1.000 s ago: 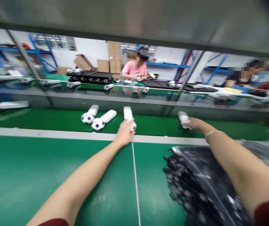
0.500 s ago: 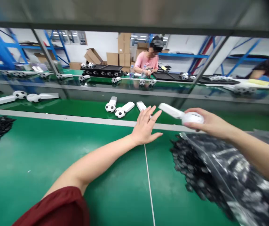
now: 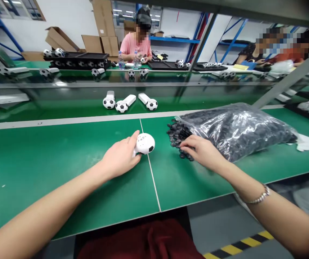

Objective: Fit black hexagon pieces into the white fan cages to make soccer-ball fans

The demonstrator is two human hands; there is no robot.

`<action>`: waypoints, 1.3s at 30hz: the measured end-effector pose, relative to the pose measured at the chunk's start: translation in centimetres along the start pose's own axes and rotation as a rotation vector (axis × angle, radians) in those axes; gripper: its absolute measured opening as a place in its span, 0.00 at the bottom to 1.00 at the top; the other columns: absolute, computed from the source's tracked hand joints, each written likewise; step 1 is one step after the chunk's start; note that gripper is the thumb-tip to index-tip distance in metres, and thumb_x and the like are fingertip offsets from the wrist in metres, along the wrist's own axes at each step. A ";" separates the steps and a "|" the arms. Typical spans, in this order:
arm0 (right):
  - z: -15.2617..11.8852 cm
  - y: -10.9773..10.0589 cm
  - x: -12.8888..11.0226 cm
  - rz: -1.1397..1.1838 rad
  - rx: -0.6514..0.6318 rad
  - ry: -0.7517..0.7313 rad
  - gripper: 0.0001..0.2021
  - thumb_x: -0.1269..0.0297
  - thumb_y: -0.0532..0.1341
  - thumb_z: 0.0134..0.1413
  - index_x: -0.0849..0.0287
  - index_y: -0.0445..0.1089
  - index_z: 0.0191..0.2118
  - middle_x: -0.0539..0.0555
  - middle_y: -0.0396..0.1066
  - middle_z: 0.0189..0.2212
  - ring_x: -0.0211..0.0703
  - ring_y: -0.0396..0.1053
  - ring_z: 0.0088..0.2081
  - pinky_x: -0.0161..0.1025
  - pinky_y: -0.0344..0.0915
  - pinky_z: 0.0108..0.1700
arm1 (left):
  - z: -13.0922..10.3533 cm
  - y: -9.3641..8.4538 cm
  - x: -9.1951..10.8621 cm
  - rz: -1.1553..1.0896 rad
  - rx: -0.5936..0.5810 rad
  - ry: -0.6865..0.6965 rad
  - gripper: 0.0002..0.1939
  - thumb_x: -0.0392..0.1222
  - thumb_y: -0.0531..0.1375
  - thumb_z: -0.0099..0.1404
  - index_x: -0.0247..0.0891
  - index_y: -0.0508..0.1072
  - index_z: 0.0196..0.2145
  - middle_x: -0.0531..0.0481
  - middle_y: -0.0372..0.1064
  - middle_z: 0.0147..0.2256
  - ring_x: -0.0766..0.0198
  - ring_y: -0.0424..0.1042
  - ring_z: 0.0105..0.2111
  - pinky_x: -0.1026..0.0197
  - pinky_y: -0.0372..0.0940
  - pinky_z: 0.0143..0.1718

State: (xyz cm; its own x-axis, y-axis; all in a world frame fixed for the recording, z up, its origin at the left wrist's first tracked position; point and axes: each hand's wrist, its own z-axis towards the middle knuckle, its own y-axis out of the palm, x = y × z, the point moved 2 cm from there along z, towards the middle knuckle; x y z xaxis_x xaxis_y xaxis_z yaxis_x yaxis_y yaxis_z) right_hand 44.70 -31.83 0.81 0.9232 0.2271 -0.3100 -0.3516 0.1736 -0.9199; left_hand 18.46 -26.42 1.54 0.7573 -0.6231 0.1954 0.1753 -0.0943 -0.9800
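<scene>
My left hand [image 3: 123, 154] is closed round a white device with a soccer-ball head [image 3: 145, 143], held just over the green table near the white seam. The ball end points right, and its handle is hidden by my fingers. My right hand [image 3: 201, 151] has thumb and fingers pinched together at the front edge of a pile of small black discs [image 3: 176, 132]. Whether a disc sits between the fingertips is hard to see. The discs spill from the mouth of a clear plastic bag [image 3: 241, 126] filled with more black pieces.
Beyond the pale table strip [image 3: 89, 120], several soccer-ball devices [image 3: 122, 106] lie on a green belt. A slanted metal post [image 3: 276, 81] stands at right. Black trays [image 3: 79, 59] and a co-worker in pink [image 3: 135, 45] are across the line.
My right hand held a soccer-ball device and now pinches at the disc pile. My left hand, open near the belt before, has drawn back and grips a device. The view has swung right and down.
</scene>
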 end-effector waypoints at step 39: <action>2.1 4.5 -2.2 -0.587 -0.142 -0.287 0.11 0.75 0.52 0.56 0.67 0.71 0.40 0.61 0.70 0.36 0.50 0.64 0.37 0.42 0.63 0.38 | -1.5 1.3 1.2 -0.265 -0.118 0.093 0.34 0.44 0.57 0.59 0.45 0.49 0.60 0.46 0.58 0.50 0.55 0.63 0.47 0.55 0.61 0.46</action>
State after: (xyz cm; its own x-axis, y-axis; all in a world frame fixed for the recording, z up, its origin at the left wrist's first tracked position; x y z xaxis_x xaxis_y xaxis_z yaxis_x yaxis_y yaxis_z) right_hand 40.79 -29.54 -2.12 0.8702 0.3831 0.3097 0.2385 0.2225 -0.9453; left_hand 18.71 -28.44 0.46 0.6336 -0.6324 0.4457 0.2808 -0.3488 -0.8941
